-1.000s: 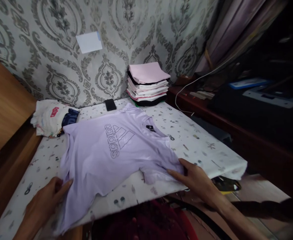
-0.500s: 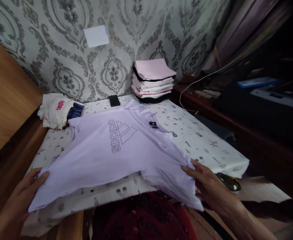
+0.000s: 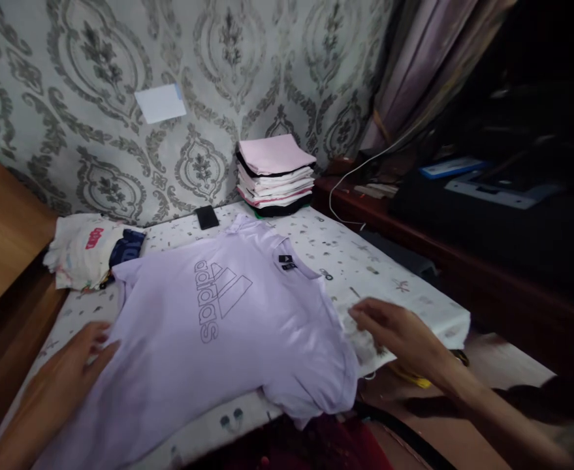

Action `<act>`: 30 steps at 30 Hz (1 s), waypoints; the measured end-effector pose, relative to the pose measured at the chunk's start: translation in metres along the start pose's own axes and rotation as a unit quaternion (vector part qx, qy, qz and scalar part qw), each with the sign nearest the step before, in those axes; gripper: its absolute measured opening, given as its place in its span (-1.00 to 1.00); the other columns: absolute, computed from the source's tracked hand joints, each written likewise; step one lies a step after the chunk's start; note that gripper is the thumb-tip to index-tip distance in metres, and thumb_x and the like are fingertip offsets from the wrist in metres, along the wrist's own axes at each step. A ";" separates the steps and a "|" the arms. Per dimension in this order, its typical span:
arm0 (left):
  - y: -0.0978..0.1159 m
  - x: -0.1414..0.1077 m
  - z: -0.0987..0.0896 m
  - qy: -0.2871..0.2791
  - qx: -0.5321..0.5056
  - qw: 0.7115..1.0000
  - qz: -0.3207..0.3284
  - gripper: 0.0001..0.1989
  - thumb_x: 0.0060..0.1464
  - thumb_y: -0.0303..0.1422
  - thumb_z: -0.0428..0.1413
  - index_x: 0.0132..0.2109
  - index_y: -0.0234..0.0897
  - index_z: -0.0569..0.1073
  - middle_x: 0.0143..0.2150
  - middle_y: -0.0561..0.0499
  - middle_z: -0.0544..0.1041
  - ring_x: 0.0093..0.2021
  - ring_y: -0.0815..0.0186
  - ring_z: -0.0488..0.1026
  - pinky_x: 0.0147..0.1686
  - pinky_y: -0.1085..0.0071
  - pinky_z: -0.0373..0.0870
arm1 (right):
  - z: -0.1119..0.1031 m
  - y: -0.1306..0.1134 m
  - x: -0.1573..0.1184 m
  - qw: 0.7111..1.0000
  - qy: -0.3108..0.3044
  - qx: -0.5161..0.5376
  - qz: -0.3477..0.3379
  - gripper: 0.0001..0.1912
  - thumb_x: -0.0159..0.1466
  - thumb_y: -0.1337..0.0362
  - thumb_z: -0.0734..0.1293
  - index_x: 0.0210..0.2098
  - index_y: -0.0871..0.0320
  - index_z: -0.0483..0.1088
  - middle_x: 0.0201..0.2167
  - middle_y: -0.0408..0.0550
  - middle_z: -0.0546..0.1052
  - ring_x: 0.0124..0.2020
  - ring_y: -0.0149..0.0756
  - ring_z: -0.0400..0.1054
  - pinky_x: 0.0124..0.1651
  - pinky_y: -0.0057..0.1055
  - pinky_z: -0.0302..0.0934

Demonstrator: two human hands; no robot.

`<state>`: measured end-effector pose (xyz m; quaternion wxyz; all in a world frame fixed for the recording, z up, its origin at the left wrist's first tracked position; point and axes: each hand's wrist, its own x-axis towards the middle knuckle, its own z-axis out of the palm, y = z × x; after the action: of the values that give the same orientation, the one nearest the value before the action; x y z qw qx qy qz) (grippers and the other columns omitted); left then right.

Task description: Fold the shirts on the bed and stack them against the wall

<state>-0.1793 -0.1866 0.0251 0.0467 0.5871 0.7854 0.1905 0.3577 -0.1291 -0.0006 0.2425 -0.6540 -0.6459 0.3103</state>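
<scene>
From my head, the one camera looks forward and down over the white cloth-covered worktop (image 3: 389, 281), near enough that the lilac fabric T-shirt (image 3: 238, 346) spreads large below centre, and faces the grey scroll-patterned wall (image 3: 203, 72).

Two hands: left hand (image 3: 64, 372) at eight o'clock, right hand (image 3: 398, 331) at four; one shirt (image 3: 240, 346) at seven; one phone (image 3: 207, 217), one clothes heap (image 3: 83, 254) at nine; one paper (image 3: 161, 104) at ten; one clothes stack (image 3: 275, 171) at twelve.

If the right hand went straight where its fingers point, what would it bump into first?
Probably the near edge of the lilac shirt, though the right hand might be high enough to pass over it.
</scene>
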 end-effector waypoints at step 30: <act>0.375 0.208 0.239 -0.144 -0.092 0.928 0.331 -0.81 0.22 -0.52 -0.04 -0.09 -0.20 0.38 -0.25 -0.01 0.55 -0.18 0.24 0.48 -0.10 0.32 0.36 | -0.004 0.003 0.087 0.980 0.050 -0.193 0.016 -0.87 0.25 0.23 0.22 -0.41 0.08 0.34 -0.41 -0.10 0.54 -0.42 -0.25 0.37 -0.38 -0.37 0.06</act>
<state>0.1675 0.1563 -0.0309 0.1468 0.8282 0.5101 0.1799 0.3600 -0.0422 -0.0084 0.1388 -0.7131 -0.6705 0.1507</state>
